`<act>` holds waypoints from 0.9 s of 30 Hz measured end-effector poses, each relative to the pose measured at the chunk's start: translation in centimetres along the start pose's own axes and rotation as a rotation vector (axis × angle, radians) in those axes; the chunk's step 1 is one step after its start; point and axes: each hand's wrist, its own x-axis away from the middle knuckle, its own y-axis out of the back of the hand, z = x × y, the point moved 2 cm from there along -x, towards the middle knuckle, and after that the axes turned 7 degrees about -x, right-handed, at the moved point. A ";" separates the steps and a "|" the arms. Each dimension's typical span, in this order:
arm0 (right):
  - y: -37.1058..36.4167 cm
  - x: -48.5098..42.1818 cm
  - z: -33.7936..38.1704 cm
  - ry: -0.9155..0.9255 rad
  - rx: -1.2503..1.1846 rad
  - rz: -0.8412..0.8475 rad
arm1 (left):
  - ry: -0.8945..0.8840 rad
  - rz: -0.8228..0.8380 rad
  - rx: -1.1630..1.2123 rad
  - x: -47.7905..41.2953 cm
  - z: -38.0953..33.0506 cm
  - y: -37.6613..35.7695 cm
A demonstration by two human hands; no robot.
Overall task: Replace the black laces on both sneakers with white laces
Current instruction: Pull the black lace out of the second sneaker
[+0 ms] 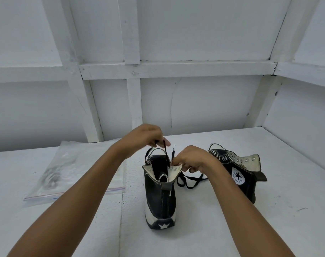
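Evidently unlacing: left hand [148, 136] pinches the black lace [165, 151], right hand [193, 160] grips the near sneaker [159, 197]; next, pull it clear

- the table [195, 238] carries everything, with a wall [195, 104] rising just behind its far edge.
- the near sneaker [160, 201] stands mid-table, heel toward the person, toe pointing away.
- the second sneaker [239, 175] stands to its right and a little farther back, apart from it.
- a loose lace [189, 181] lies on the table between the two sneakers.
- a bag [68, 173] lies flat on the left, well apart from both sneakers.
- the left hand [145, 138] is above the near sneaker's far end, pinching a lace [165, 151] that runs down into its opening.
- the right hand [193, 158] is just right of that opening, fingers curled on the near sneaker's right upper edge.
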 end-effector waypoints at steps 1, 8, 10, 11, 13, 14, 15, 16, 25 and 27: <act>0.0 0.0 0.0 0.000 0.001 -0.002 | -0.003 -0.039 0.150 0.2 -0.4 0.4; 0.0 0.0 0.0 0.008 0.010 -0.005 | 0.127 -0.080 0.036 -0.3 1.1 0.2; 0.0 0.0 0.0 0.013 0.011 -0.007 | 0.135 0.013 -0.197 -0.4 1.6 -0.5; 0.0 0.0 0.0 0.014 0.012 -0.008 | 0.122 0.072 -0.329 -0.4 1.6 -0.9; -0.1 0.0 0.0 0.014 0.017 -0.009 | 0.081 0.174 -0.613 -0.5 1.6 -1.6; -0.1 0.0 0.0 0.014 0.017 -0.008 | 0.072 0.209 -0.710 -0.6 1.7 -1.9; 0.0 0.0 0.0 0.014 0.016 -0.009 | 0.071 0.235 -0.751 -0.6 1.8 -2.1; 0.0 0.0 0.0 0.014 0.016 -0.009 | 0.070 0.247 -0.747 -0.7 1.9 -2.2; 0.0 0.1 -0.1 0.008 0.005 -0.006 | 0.045 0.057 0.016 -0.8 1.2 -0.8; 0.1 0.1 -0.1 0.010 -0.002 -0.004 | 0.033 0.073 0.369 -0.6 0.9 -0.2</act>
